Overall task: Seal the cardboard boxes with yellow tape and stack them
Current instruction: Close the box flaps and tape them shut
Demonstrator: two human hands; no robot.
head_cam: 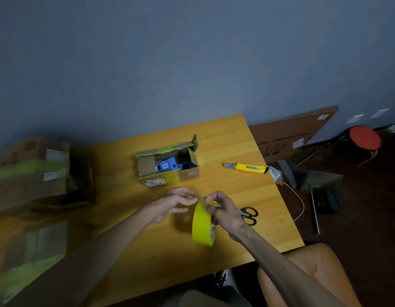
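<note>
Lower centre, our right hand gripped the round yellow tape roll upright, presumably so our slack-fingered, empty left hand could peel its end.

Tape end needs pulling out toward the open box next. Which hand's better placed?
Left, probably. The right hand holds the yellow tape roll on edge, so it is busy. The left hand holds nothing, its fingertips by the roll's top, and it is nearer the open box.
</note>
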